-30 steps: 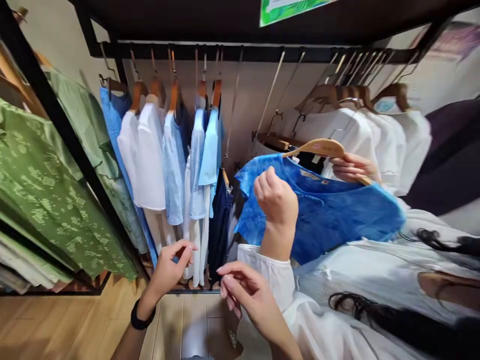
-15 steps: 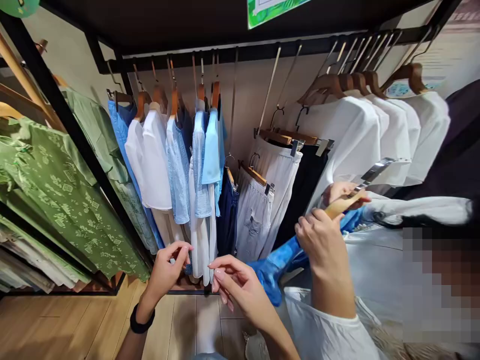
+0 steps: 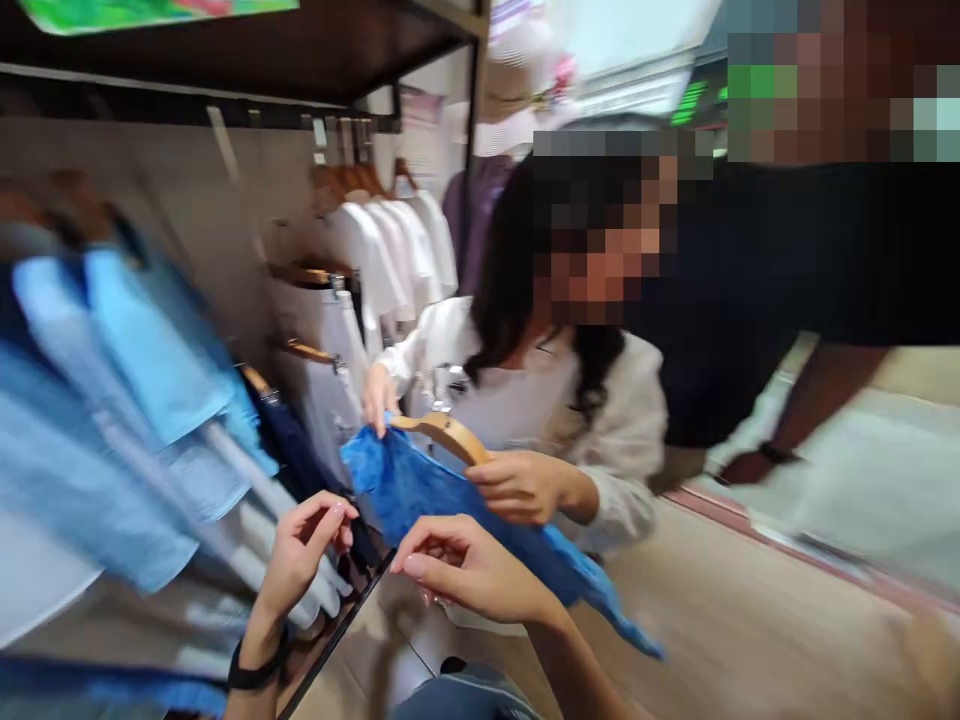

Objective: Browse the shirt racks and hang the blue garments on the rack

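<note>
My left hand [image 3: 309, 555], a black band [image 3: 259, 660] on its wrist, hovers in front of the hanging clothes with nothing in it. Its fingers are loosely bent, the thumb close to the index finger. To its right is my right hand [image 3: 472, 570], also bare, with thumb and curled fingers a little apart. Just beyond it, another person holds a blue mottled garment [image 3: 420, 490] and a wooden hanger [image 3: 450, 435] in both hands. That garment passes behind my right hand; I cannot tell whether they touch.
Light blue tops [image 3: 150, 350] hang close on the left, blurred. White shirts [image 3: 397, 240] and pale trousers [image 3: 322, 320] hang farther along the rack. The person in white [image 3: 622, 430] crouches ahead, and someone in dark clothing [image 3: 750, 290] stands behind. A dark shelf [image 3: 247, 50] runs overhead.
My view has swung right, bringing two people into sight. The other person now holds the hanger lower, with the blue garment spread along it. My hands keep much the same pose.
</note>
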The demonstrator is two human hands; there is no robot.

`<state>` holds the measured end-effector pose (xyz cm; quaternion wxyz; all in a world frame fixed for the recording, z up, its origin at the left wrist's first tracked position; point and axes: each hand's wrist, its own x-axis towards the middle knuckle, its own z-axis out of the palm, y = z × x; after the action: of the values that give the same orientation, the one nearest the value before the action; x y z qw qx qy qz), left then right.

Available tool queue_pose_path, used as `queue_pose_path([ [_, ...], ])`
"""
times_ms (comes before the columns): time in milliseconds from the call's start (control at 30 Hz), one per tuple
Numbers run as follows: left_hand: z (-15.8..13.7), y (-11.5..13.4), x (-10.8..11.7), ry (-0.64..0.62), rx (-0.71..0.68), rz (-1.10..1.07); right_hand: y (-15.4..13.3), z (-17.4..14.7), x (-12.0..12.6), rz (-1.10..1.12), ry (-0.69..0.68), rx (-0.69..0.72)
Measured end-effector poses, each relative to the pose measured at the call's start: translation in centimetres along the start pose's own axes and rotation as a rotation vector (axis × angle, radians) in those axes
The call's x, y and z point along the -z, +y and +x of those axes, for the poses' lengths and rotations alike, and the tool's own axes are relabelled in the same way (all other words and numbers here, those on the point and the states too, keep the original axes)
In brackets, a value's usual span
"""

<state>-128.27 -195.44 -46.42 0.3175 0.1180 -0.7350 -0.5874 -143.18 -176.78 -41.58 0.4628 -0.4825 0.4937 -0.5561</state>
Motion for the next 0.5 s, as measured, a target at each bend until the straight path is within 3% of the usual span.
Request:
queue_pose_path([
  [167, 4.2, -2.0, -3.3, -0.510, -0.032, -0.155, 0.0, -5.5, 0.8, -0.044, 0.225, 0.055],
  [300, 5.5, -2.0, -6.2, -0.819, -0.059, -0.206, 0.3, -8.9, 0.2, -0.056, 0.367, 0.122],
  [367, 5.7, -1.6, -7.1, -0.915, -0.095, -0.180, 0.3, -10.0, -0.2, -0.064, 0.416, 0.157],
  [500, 6.1, -1.0, -7.8, -0.940, -0.125, -0.060, 0.2, -11.3, -0.9, -0.110, 0.496, 0.213],
])
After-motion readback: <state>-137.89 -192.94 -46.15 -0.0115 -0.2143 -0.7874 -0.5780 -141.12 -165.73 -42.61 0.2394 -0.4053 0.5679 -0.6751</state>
